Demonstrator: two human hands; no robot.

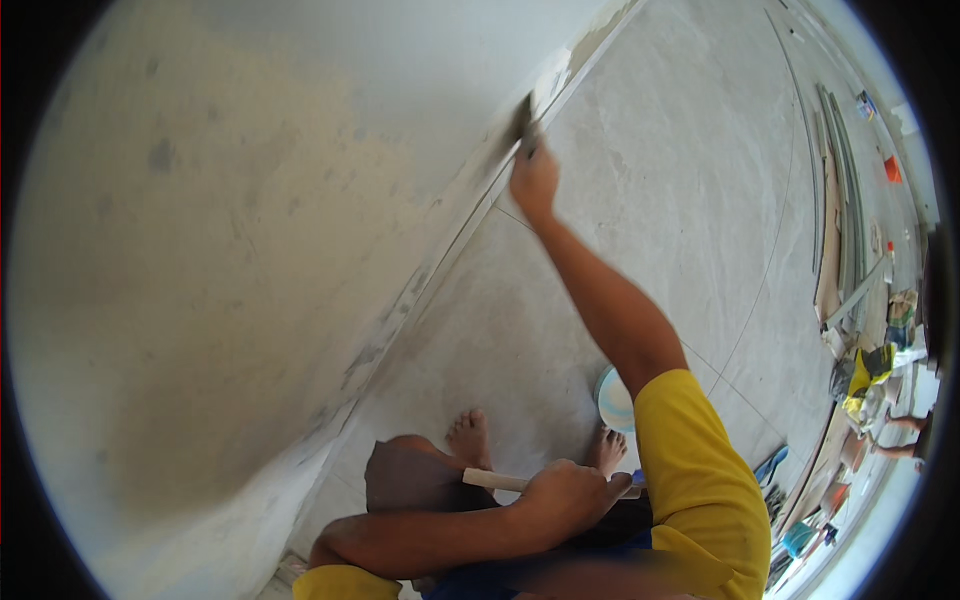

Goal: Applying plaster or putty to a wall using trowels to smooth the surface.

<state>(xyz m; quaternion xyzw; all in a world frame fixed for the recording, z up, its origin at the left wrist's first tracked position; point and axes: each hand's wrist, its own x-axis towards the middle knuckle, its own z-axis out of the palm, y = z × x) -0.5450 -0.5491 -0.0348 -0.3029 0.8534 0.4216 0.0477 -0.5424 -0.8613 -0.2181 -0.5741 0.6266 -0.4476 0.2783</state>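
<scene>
My right hand (pixel 535 185) reaches far forward and is closed round the handle of a putty knife (pixel 525 118). The knife's dark blade, smeared by motion, lies against the bottom of the pale wall (pixel 250 200), close to the floor edge. White filler (pixel 552 78) shows on the wall just beyond the blade. My left hand (pixel 570 498), near my lap, is wrapped round a tool with a pale straight handle (pixel 492 480). A small blue part sticks out on the right of that hand; the tool's working end cannot be made out.
A round tub (pixel 612 402) of whitish material stands by my right foot, partly behind my arm. Long strips (pixel 845 200) lie along the far right. Bags (pixel 868 375), blue footwear (pixel 770 467) and another person's legs (pixel 900 437) are also on the right. Grey tiles (pixel 680 180) cover the floor.
</scene>
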